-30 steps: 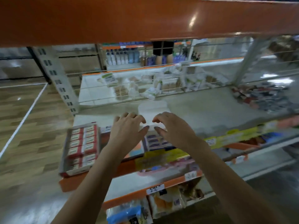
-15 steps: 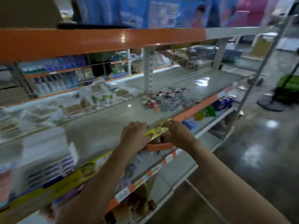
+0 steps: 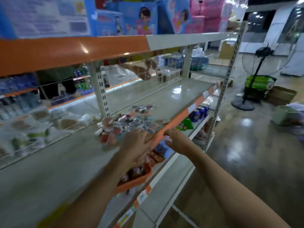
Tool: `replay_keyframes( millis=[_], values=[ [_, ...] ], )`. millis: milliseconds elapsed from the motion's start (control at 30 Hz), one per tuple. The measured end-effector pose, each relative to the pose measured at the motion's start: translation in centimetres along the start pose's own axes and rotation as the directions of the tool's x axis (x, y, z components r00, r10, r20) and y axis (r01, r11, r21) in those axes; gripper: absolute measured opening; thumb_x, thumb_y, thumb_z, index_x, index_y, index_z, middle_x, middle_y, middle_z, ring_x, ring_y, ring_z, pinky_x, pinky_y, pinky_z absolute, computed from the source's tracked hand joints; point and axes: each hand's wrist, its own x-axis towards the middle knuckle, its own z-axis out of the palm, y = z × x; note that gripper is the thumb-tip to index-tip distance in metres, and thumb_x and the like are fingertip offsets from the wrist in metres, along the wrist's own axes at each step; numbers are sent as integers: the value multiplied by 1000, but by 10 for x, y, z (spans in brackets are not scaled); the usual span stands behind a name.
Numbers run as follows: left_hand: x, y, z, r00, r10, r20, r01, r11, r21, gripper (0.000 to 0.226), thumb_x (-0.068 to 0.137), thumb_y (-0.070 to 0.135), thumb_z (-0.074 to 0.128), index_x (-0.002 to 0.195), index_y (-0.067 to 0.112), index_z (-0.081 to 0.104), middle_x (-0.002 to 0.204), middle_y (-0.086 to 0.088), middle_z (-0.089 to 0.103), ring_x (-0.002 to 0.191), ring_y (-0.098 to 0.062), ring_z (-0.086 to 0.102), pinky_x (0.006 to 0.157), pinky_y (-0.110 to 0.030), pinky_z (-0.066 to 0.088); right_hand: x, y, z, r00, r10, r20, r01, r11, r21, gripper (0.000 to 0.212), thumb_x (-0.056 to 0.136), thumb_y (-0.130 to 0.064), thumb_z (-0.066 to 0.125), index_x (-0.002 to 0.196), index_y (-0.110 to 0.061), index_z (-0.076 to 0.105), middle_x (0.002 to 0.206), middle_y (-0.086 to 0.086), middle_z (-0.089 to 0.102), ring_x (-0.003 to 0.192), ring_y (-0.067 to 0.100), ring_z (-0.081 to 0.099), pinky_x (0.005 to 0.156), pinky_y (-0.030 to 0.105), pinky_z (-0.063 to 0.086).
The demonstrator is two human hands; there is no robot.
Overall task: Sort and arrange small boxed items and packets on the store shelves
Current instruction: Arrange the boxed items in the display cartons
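A loose heap of small red, white and grey boxes and packets (image 3: pixel 130 122) lies on the grey shelf (image 3: pixel 172 99) near its orange front edge. My left hand (image 3: pixel 136 142) reaches to the near side of the heap, fingers spread over the nearest packets; blur hides whether it holds any. My right hand (image 3: pixel 176 139) hovers just right of it at the shelf's orange edge (image 3: pixel 174 124), fingers loosely extended with nothing in them. Both forearms come in from the bottom of the frame.
An orange tray (image 3: pixel 139 180) of packets sits on the shelf below. Cans (image 3: pixel 199 112) and a green bag (image 3: pixel 185 125) lie further right below. Blue and pink packs (image 3: pixel 139 18) fill the top shelf. A standing fan (image 3: pixel 256 76) and cardboard boxes (image 3: pixel 283 94) occupy the floor at right. Someone's hand (image 3: pixel 141 71) shows behind the mesh.
My view has swung right along the shelf. Both hands moved from the yellow-labelled shelf edge to the heap of small boxes, which now lies directly under my left hand.
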Motion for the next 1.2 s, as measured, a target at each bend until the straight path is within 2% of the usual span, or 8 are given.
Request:
replay_keyframes(
  millis=[133, 367, 533, 667, 767, 933, 1033, 1200],
  values=[
    [69, -13, 14, 1000, -12, -15, 13, 999, 29, 38, 90, 46, 50, 121, 23, 56, 119, -3, 60, 114, -23, 53, 88, -30, 41, 56, 32, -14, 999, 46, 10, -46, 999, 24, 38, 87, -18, 56, 123, -8, 53, 125, 15, 53, 111, 33, 54, 91, 40, 45],
    [138, -18, 49, 992, -90, 92, 75, 984, 159, 34, 95, 33, 45, 126, 20, 50, 139, -2, 44, 132, -24, 34, 101, -35, 37, 115, 78, -8, 999, 23, 47, -24, 1000, 13, 36, 90, -18, 52, 125, -14, 52, 128, 8, 50, 114, 29, 52, 91, 36, 46],
    [153, -17, 59, 976, -202, 85, 182, 963, 198, 39, 93, 34, 51, 130, 21, 49, 139, 2, 46, 132, -22, 33, 105, -36, 33, 163, 94, -13, 977, -193, 90, 197, 980, -39, 37, 92, -22, 50, 129, -16, 52, 127, 8, 53, 121, 26, 44, 98, 34, 37],
    [158, -14, 61, 931, -356, 84, 339, 925, 170, 39, 91, 32, 55, 130, 25, 49, 134, 2, 51, 130, -21, 36, 106, -38, 32, 193, 101, -11, 906, -340, 253, 356, 934, -20, 33, 93, -30, 51, 122, -17, 58, 119, 6, 58, 114, 23, 49, 95, 34, 41],
    [159, -8, 61, 901, -427, 73, 412, 897, 162, 31, 92, 33, 53, 123, 27, 53, 134, 2, 51, 130, -20, 35, 108, -39, 30, 206, 107, -12, 845, -450, 289, 461, 887, 34, 29, 92, -29, 53, 117, -16, 61, 115, 5, 60, 108, 20, 52, 90, 31, 43],
    [157, -1, 65, 888, -460, 16, 455, 882, 125, 27, 90, 37, 54, 116, 30, 57, 125, 4, 56, 125, -21, 39, 102, -39, 34, 215, 114, -11, 763, -580, 285, 569, 812, 128, 26, 90, -23, 56, 114, -16, 60, 112, 3, 60, 103, 17, 52, 82, 24, 40],
    [155, 11, 63, 874, -482, -68, 485, 874, 40, 31, 89, 41, 57, 117, 28, 60, 121, 3, 60, 121, -22, 46, 99, -38, 37, 217, 121, -11, 739, -622, 257, 575, 782, 238, 23, 88, -22, 60, 111, -17, 57, 107, 0, 60, 91, 12, 50, 71, 17, 36],
    [145, 30, 59, 855, -491, -166, 472, 870, -144, 30, 84, 48, 56, 110, 34, 63, 95, 9, 70, 90, -14, 62, 83, -39, 49, 216, 134, -16, 728, -660, 186, 521, 708, 476, 22, 84, -14, 65, 99, -24, 51, 94, -8, 58, 84, 9, 57, 68, 13, 45]
  ],
)
